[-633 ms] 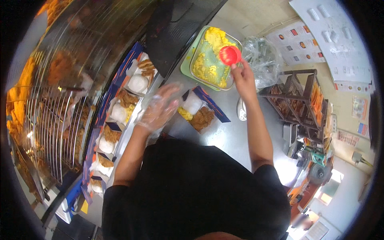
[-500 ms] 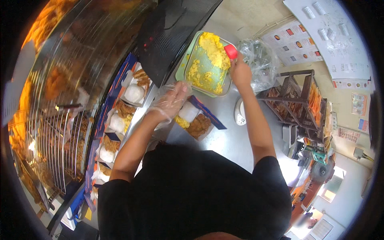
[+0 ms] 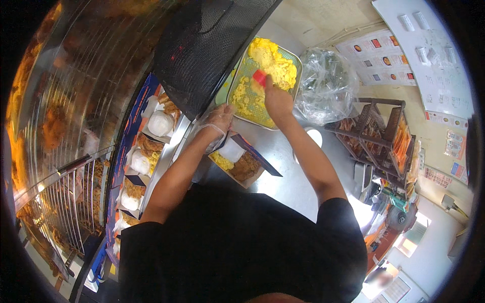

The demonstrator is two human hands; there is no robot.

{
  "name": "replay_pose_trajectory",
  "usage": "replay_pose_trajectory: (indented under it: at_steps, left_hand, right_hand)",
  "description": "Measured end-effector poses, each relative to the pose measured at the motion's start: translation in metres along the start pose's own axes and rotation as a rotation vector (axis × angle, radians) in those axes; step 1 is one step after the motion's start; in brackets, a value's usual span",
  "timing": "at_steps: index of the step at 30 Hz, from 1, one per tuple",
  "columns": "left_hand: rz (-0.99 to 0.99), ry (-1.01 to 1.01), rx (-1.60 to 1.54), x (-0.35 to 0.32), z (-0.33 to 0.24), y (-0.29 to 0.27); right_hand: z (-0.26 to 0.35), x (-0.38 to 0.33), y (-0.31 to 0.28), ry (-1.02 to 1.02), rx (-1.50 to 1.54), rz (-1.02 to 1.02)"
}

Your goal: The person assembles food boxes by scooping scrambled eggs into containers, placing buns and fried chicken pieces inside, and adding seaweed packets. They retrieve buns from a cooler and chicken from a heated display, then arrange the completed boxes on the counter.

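A metal tray (image 3: 299,76) at the back holds a green mesh liner and yellow scrambled egg (image 3: 273,60), heaped at the far side. My bare right hand (image 3: 279,103) grips a small red scoop (image 3: 260,77) over the egg. At the tray's near left corner is my left hand (image 3: 220,120) in a clear plastic glove, its fingers closed against the rim; the fingertips are partly hidden. Just below it, an open meal box (image 3: 257,157) holds white rice (image 3: 232,150), egg and a brown fried cutlet (image 3: 245,167).
Several filled meal boxes (image 3: 136,161) line the left side, beside a glass food warmer (image 3: 76,116). A black mesh panel (image 3: 197,55) borders the tray. A clear plastic bag (image 3: 326,86), a brown rack (image 3: 374,134) and a round white object (image 3: 309,143) stand to the right.
My right hand and the red scoop have moved left and nearer, from the tray's right edge to over its middle. My left hand has stayed close to the tray's corner.
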State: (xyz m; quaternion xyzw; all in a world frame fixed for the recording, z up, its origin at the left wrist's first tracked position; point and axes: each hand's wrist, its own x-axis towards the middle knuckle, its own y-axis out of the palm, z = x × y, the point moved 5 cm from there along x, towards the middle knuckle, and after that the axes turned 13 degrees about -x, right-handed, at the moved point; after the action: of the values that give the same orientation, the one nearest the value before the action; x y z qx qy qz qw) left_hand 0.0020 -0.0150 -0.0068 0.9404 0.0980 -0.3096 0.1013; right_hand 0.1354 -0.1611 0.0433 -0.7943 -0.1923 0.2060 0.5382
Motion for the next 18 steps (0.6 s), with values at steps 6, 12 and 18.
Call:
replay_pose_trajectory:
  at_steps: [6,12,18]
  left_hand:
    - [0.059,-0.001,0.016,-0.006,-0.014,0.003]
    - [0.042,0.021,0.044,-0.004,-0.011,0.0]
    - [0.027,0.05,0.037,-0.011,-0.018,0.001]
  right_hand:
    - [-0.009,0.002,0.007,0.107,0.005,0.005]
    - [0.033,-0.027,-0.019,0.025,0.523,0.092]
    - [0.029,-0.043,-0.023,-0.26,0.62,0.223]
